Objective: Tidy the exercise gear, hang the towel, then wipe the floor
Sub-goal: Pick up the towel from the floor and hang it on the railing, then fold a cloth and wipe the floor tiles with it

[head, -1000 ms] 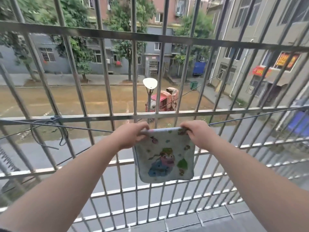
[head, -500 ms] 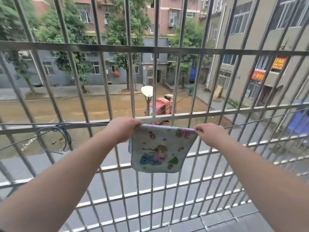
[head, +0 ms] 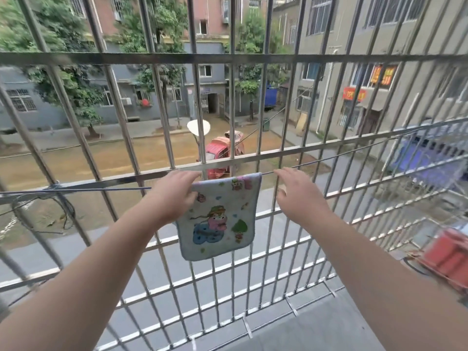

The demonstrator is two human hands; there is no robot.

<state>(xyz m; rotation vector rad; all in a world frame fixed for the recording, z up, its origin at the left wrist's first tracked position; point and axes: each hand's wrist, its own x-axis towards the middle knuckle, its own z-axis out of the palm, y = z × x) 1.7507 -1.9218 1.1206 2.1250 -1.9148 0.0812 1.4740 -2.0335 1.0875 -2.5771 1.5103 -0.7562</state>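
Two hands at the balcony grille (head: 162, 57). Left hand (head: 174, 196) pinches the top left corner of the towel (head: 219, 219), which is draped over the thin line (head: 329, 160) just inside the bars. Right hand (head: 297, 196) is off the cloth, fingers spread, holding nothing. To finish well: pull the fold flat so both halves hang even, then release left. Versus half a second ago, right hand has let go of the right corner; towel hangs lower.
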